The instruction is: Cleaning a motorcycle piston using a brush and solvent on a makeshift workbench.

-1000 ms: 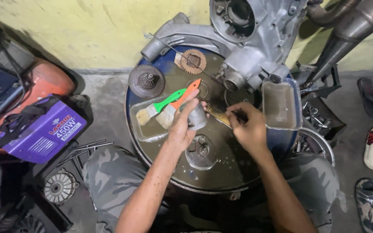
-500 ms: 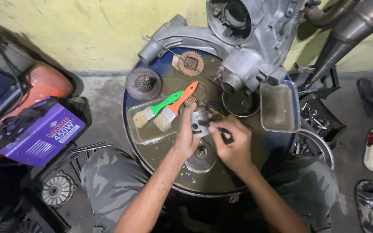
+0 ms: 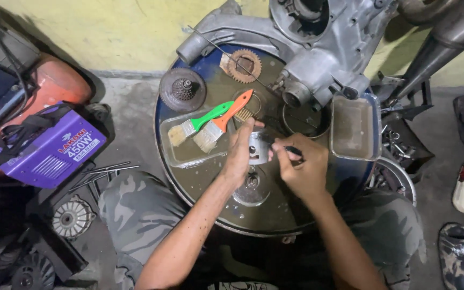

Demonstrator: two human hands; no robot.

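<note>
The left hand curled its fingers around a small silver metal piston above the round oily drum top; the right hand pinched a thin dark tool against it.

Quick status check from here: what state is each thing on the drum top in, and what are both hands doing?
left hand: gripping the piston
piston: held upright off the drum
right hand: pinching a dark tool against the piston
green-handled brush: lying in the clear tray
orange-handled brush: lying across the tray
clear tray: holds murky liquid
metal tray: holds murky liquid
sprocket: lying flat
</note>
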